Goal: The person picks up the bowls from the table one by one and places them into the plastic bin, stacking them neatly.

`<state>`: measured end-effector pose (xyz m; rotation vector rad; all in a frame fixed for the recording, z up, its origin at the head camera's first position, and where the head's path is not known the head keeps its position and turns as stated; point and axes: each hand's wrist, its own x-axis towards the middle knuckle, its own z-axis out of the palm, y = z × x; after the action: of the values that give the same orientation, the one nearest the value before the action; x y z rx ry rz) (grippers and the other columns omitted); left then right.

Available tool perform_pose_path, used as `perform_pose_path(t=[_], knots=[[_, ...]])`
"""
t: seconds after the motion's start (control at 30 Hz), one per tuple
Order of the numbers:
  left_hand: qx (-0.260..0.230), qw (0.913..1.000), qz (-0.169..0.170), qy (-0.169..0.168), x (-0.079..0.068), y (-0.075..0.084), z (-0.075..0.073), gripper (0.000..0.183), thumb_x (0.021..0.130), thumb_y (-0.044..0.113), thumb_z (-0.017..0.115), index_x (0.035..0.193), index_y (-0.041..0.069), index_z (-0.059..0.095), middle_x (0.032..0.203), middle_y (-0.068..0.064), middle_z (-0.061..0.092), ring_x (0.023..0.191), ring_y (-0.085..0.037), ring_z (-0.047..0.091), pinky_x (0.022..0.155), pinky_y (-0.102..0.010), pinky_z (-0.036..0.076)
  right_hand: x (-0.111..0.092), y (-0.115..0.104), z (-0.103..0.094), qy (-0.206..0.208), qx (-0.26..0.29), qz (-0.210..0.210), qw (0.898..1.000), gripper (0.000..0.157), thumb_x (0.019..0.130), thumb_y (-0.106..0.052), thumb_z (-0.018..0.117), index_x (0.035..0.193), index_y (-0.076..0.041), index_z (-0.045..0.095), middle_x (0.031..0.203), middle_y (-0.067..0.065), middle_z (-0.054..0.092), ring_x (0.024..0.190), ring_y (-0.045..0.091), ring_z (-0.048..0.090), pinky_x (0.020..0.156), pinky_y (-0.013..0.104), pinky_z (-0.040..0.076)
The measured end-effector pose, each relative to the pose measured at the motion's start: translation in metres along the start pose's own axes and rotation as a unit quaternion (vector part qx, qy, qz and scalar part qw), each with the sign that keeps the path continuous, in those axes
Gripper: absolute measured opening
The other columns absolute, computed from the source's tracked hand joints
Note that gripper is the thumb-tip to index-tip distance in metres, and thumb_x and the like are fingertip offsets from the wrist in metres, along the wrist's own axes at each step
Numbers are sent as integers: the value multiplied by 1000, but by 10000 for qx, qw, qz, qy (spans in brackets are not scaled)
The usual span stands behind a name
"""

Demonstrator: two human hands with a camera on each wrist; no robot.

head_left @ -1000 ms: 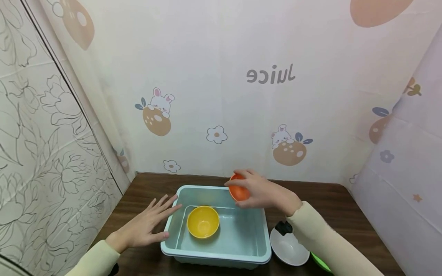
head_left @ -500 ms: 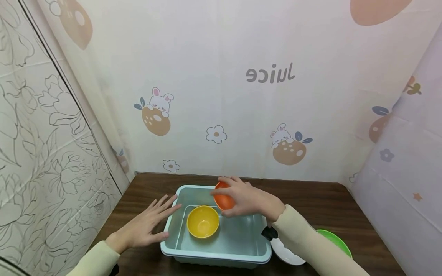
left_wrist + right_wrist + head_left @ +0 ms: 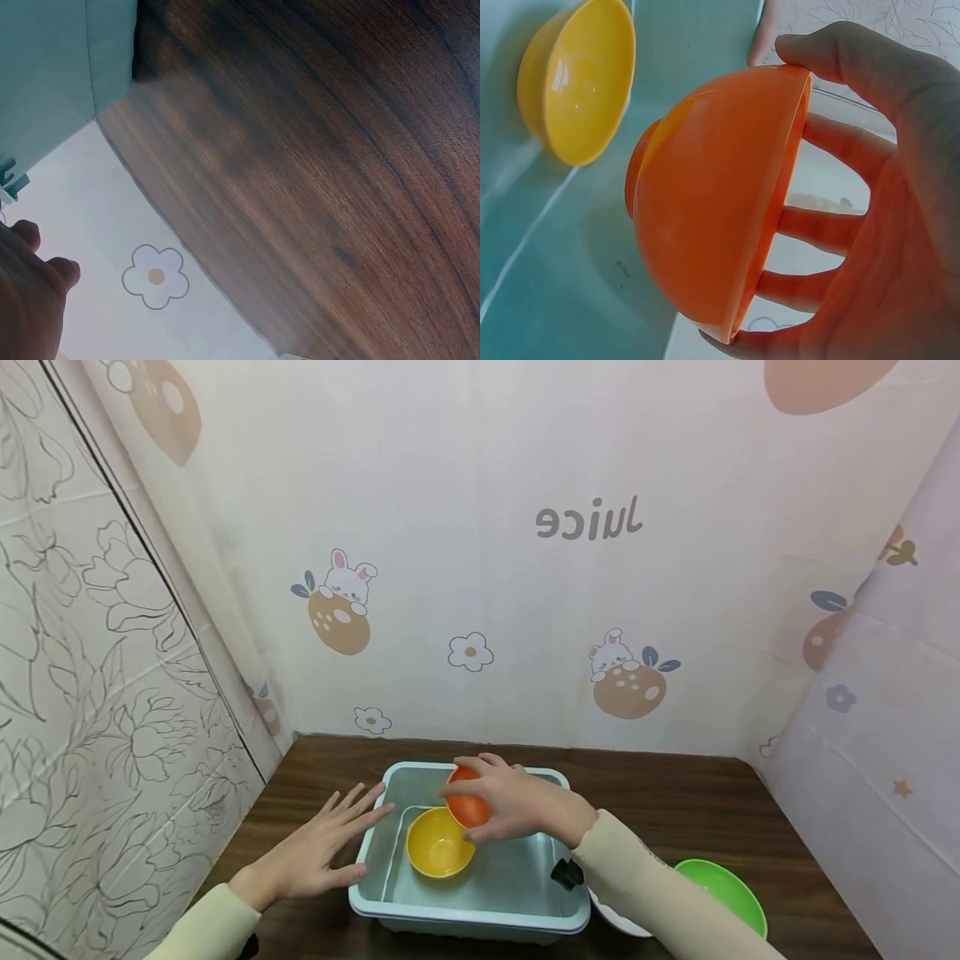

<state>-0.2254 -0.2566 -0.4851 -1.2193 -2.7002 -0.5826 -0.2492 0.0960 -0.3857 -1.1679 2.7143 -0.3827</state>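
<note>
My right hand (image 3: 510,803) grips an orange bowl (image 3: 716,195) by its rim, thumb on one side and fingers spread along the other. The bowl hangs over a pale blue plastic basin (image 3: 517,912), just above and behind a yellow bowl (image 3: 435,856). That yellow bowl sits upright on the basin floor, left of the middle; in the right wrist view its inside faces the orange bowl. With fingers spread, my left hand (image 3: 311,850) lies against the basin's left rim. Only part of the left hand (image 3: 34,285) shows in the left wrist view.
On the brown wooden table (image 3: 645,777), a green bowl (image 3: 727,893) stands right of the basin. A white bowl (image 3: 618,920) sits between them, mostly hidden by my right sleeve. A patterned curtain (image 3: 480,568) hangs behind the table.
My right hand has carried the orange bowl left and slightly nearer, from the basin's back right to beside the yellow bowl. More of the green bowl shows. The left hand has stayed put.
</note>
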Motion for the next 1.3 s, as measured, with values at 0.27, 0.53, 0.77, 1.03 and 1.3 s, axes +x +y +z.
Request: perform_pose_path(t=[0.27,0.53,0.77,1.03,1.3], knots=[[-36,10000,-21,-14,0,-1,1,82,93,34,68,164,32,27,173,-8,19,154,-48,20,109,-83,23,7,-2,8,-106,34,-124,9999,55,88,-42,72,141,-38,61,162,10,41,143,42,38,98,64,50],[-56,9997,-119,-186,1,-1,1,81,93,37,68,164,29,31,173,-6,19,155,-48,20,109,-83,22,13,-6,20,-381,-70,-112,9992,55,89,-48,70,143,-44,58,163,4,39,144,35,37,101,64,48],[-63,9999,-42,-83,1,-1,1,81,93,36,68,164,27,30,173,-7,19,155,-48,20,109,-83,21,20,-7,29,-469,-110,-104,9988,57,88,-49,72,143,-47,57,164,2,38,146,37,36,101,69,46],[-90,10000,-10,-37,1,-1,2,82,93,33,69,164,26,30,173,-7,19,155,-47,19,109,-83,20,27,-9,34,-555,-44,-201,9983,58,88,-45,73,144,-42,58,161,6,42,143,36,38,99,67,49],[-13,10000,27,-42,0,-1,0,84,92,34,70,164,30,28,173,-8,20,155,-49,22,108,-83,22,32,-11,42,-661,-24,-244,9975,57,87,-45,72,142,-42,59,160,5,43,139,34,39,98,67,50]])
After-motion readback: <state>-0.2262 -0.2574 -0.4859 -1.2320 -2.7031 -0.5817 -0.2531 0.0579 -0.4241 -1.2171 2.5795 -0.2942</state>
